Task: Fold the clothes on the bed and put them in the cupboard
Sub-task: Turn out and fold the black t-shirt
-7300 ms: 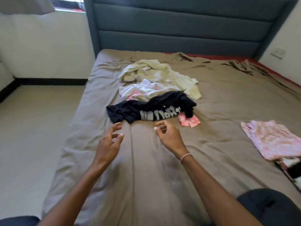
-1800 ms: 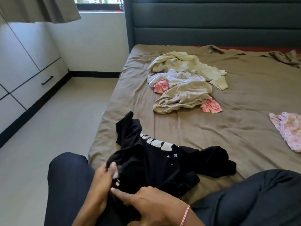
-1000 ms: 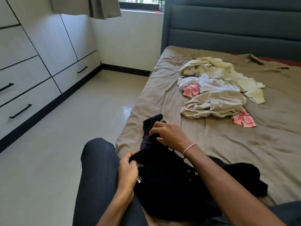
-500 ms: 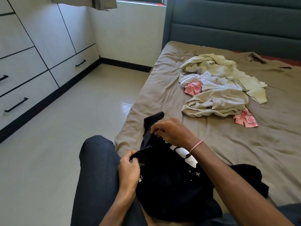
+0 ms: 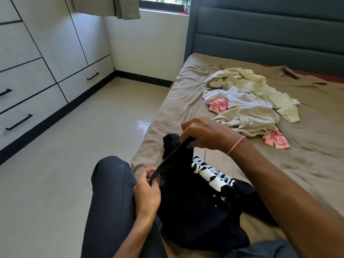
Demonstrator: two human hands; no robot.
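A black T-shirt (image 5: pixel 193 202) with white lettering lies bunched at the near left corner of the bed (image 5: pixel 316 146), partly on my lap. My left hand (image 5: pixel 148 192) pinches one end of its edge near my knee. My right hand (image 5: pixel 204 134) grips the same edge higher up, so the hem runs taut between them. Farther up the bed lies a pile of pale clothes (image 5: pixel 249 101): cream, white and beige pieces with pink patterned bits (image 5: pixel 275 141). The cupboard (image 5: pixel 46 58), white with black handles, stands along the left wall with its doors and drawers closed.
Pale tiled floor (image 5: pixel 83 146) separates the bed from the cupboard. A dark padded headboard (image 5: pixel 270 30) stands behind the bed. A window with a grey curtain (image 5: pixel 121 8) sits at the top. My leg in dark trousers (image 5: pixel 111 202) hangs off the bed's left edge.
My right hand has lifted the shirt's edge up and away from my left hand, pulling it taut. Earlier the shirt was dragged from the pile to the near corner.
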